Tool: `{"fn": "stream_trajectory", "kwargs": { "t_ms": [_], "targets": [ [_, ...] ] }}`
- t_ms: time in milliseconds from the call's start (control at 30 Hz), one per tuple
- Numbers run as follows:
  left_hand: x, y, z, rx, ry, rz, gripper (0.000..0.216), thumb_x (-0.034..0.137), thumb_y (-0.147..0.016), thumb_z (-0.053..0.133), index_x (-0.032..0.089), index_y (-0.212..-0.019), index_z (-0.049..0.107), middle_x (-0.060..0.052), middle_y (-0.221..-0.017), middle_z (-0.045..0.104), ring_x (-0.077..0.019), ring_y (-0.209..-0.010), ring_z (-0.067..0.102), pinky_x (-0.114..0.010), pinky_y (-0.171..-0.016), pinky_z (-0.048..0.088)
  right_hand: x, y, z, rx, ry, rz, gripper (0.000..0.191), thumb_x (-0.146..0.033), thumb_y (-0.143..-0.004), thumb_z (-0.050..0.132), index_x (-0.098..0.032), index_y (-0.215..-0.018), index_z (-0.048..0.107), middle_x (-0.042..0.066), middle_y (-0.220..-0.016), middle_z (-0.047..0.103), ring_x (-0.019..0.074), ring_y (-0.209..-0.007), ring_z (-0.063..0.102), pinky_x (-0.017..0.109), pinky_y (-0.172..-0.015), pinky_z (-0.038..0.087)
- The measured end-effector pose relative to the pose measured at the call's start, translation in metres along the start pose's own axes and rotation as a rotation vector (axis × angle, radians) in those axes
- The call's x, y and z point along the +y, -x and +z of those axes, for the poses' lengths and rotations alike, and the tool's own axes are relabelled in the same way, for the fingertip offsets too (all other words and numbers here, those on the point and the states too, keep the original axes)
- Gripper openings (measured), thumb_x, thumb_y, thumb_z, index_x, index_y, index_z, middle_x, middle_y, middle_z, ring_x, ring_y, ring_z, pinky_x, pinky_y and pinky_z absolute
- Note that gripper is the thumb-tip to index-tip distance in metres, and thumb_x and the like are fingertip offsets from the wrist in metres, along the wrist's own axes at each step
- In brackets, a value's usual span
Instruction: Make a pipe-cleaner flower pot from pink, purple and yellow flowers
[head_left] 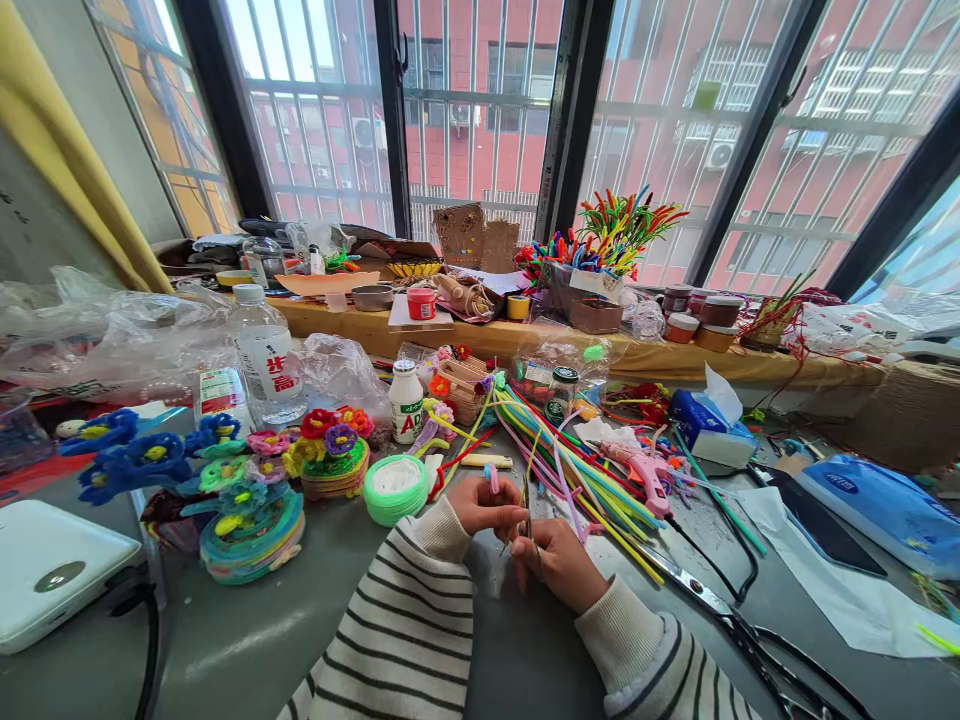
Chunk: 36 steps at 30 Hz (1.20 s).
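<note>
- I am looking down at a grey table [217, 630], where both sleeved arms are reaching in from the near edge.
- The bundle of coloured fuzzy stems [555, 435] is spreading just beyond the hands, and a pink glue gun [649, 478] is lying at its right.
- Large scissors [724, 607] are resting to the right, well clear of my 2 hands.
- My right hand [561, 565] is gripping a thin dark item [527, 497] upright; I am not managing to tell what it is.
- My left hand [486, 503] is curling closed, holding the pink-and-blue fuzzy piece [492, 478].
- That small piece is showing above the left fingers, near the right fingertips.
</note>
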<state>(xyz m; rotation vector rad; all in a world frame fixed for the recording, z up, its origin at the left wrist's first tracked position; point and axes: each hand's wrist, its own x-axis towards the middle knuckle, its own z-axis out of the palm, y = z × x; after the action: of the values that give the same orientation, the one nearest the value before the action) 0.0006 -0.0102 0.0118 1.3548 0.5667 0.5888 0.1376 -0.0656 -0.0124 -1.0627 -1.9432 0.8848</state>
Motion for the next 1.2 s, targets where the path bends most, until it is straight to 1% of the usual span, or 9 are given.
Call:
{"fn": "stream_trajectory", "kwargs": {
  "t_ms": [200, 333, 533, 700, 833, 900, 967, 1067, 1200],
  "targets": [
    [0.0027, 0.0010, 0.0008, 0.003, -0.046, 0.004, 0.026, 0.030, -0.055, 0.065, 0.012, -0.053, 0.046, 0.003, -0.044, 0.056, -0.0054, -0.040, 0.048, -0.019, -0.042, 0.035, -0.0011, 0.0008, 0.0005, -0.045, -0.018, -0.002, 0.072, -0.065, -0.070, 0.018, -0.013, -0.037, 0.055, -0.001, -0.035, 0.040, 0.0077, -0.038, 0.040, 0.020, -0.043, 0.030],
    [0.0019, 0.0014, 0.0005, 0.009, -0.054, 0.001, 0.027, 0.029, -0.055, 0.065, 0.012, -0.053, 0.044, 0.004, -0.044, 0.055, -0.0052, -0.040, 0.048, -0.018, -0.043, 0.035, -0.0015, 0.0004, 0.0006, -0.045, -0.025, 0.000, 0.073, -0.066, -0.070, 0.014, -0.013, -0.041, 0.056, 0.000, -0.038, 0.042, 0.0080, -0.040, 0.041, 0.020, -0.043, 0.031],
    [0.0008, -0.0003, 0.0008, 0.018, -0.049, -0.011, 0.031, 0.034, -0.052, 0.066, 0.013, -0.052, 0.044, 0.004, -0.043, 0.053, -0.0058, -0.040, 0.047, -0.019, -0.043, 0.035, -0.0015, 0.0002, 0.0014, -0.042, -0.036, -0.007, 0.071, -0.066, -0.069, 0.017, -0.013, -0.041, 0.054, 0.000, -0.040, 0.043, 0.0087, -0.043, 0.044, 0.020, -0.047, 0.033],
    [-0.0014, -0.0014, 0.0004, -0.016, -0.040, -0.016, 0.032, 0.037, -0.051, 0.066, 0.013, -0.052, 0.045, 0.004, -0.043, 0.052, -0.0057, -0.040, 0.046, -0.020, -0.043, 0.034, -0.0011, -0.0027, 0.0037, -0.010, -0.028, 0.001, 0.069, -0.068, -0.067, 0.018, -0.015, -0.034, 0.047, -0.001, -0.034, 0.040, 0.0077, -0.036, 0.039, 0.020, -0.041, 0.030],
    [-0.0046, -0.0025, -0.0020, 0.003, -0.028, 0.025, 0.030, 0.038, -0.056, 0.063, 0.013, -0.054, 0.047, 0.003, -0.045, 0.052, -0.0057, -0.041, 0.046, -0.019, -0.043, 0.034, -0.0017, -0.0045, 0.0045, 0.048, -0.032, 0.070, 0.065, -0.069, -0.065, 0.025, -0.017, -0.027, 0.037, -0.002, -0.029, 0.036, 0.0071, -0.032, 0.036, 0.021, -0.040, 0.030],
    [-0.0054, -0.0035, -0.0036, -0.001, -0.046, 0.036, 0.031, 0.040, -0.056, 0.062, 0.013, -0.054, 0.048, 0.003, -0.044, 0.051, -0.0060, -0.041, 0.046, -0.019, -0.043, 0.034, -0.0026, -0.0049, 0.0044, 0.052, -0.024, 0.100, 0.065, -0.069, -0.064, 0.026, -0.018, -0.026, 0.035, -0.002, -0.027, 0.034, 0.0070, -0.030, 0.034, 0.022, -0.039, 0.030],
    [-0.0056, -0.0047, -0.0049, -0.006, -0.068, 0.034, 0.033, 0.043, -0.055, 0.061, 0.012, -0.053, 0.048, 0.003, -0.044, 0.051, -0.0065, -0.040, 0.046, -0.020, -0.042, 0.035, -0.0030, -0.0049, 0.0045, 0.055, -0.016, 0.102, 0.065, -0.070, -0.064, 0.025, -0.018, -0.025, 0.035, -0.003, -0.026, 0.032, 0.0070, -0.029, 0.033, 0.022, -0.040, 0.030],
    [-0.0048, -0.0055, -0.0054, 0.020, -0.083, 0.044, 0.036, 0.046, -0.054, 0.061, 0.012, -0.052, 0.048, 0.002, -0.043, 0.051, -0.0065, -0.039, 0.046, -0.020, -0.041, 0.035, -0.0018, -0.0043, 0.0052, 0.062, -0.023, 0.088, 0.067, -0.070, -0.064, 0.023, -0.018, -0.024, 0.036, -0.002, -0.026, 0.031, 0.0070, -0.030, 0.033, 0.022, -0.039, 0.030],
    [-0.0019, -0.0036, -0.0036, 0.013, -0.078, 0.059, 0.035, 0.044, -0.056, 0.060, 0.012, -0.054, 0.049, 0.002, -0.044, 0.051, -0.0067, -0.040, 0.046, -0.020, -0.041, 0.035, -0.0003, -0.0027, 0.0056, 0.012, -0.057, 0.070, 0.069, -0.067, -0.068, 0.019, -0.016, -0.028, 0.043, -0.002, -0.028, 0.034, 0.0069, -0.030, 0.035, 0.021, -0.037, 0.028]
  ]
}}
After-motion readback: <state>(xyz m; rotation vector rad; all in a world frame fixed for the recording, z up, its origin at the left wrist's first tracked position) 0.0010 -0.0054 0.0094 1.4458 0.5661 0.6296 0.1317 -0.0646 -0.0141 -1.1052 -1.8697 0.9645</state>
